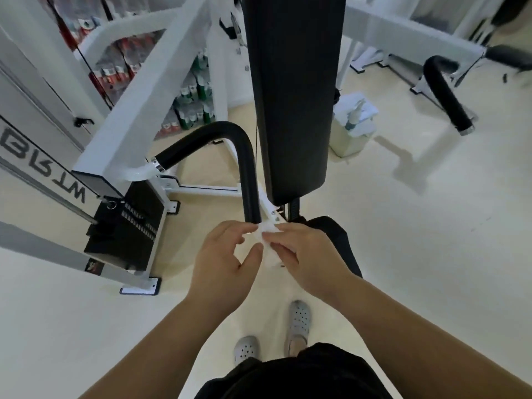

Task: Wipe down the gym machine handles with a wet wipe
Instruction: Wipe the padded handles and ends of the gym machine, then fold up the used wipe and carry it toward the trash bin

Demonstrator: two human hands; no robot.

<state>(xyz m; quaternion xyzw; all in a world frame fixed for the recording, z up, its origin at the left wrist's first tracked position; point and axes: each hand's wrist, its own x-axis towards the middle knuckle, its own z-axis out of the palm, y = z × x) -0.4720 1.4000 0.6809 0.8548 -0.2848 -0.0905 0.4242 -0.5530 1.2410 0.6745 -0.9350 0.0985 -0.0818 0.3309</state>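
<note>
A small white wet wipe [269,246] is pinched between both of my hands at the centre of the view. My left hand [224,260] grips its left edge with thumb and fingers, and my right hand [305,254] holds its right side. Just above the wipe ends a curved black foam handle [244,156], which bends up and left to a white machine arm. The wipe's top edge lies close to that handle's lower end; I cannot tell if they touch. A second black handle [444,90] hangs at the upper right.
A long black back pad [293,96] stands upright in the middle, with the black seat [342,240] below it. A black weight stack [126,228] sits at left in the white frame. A pale bin with a spray bottle [352,125] stands on the cream floor behind.
</note>
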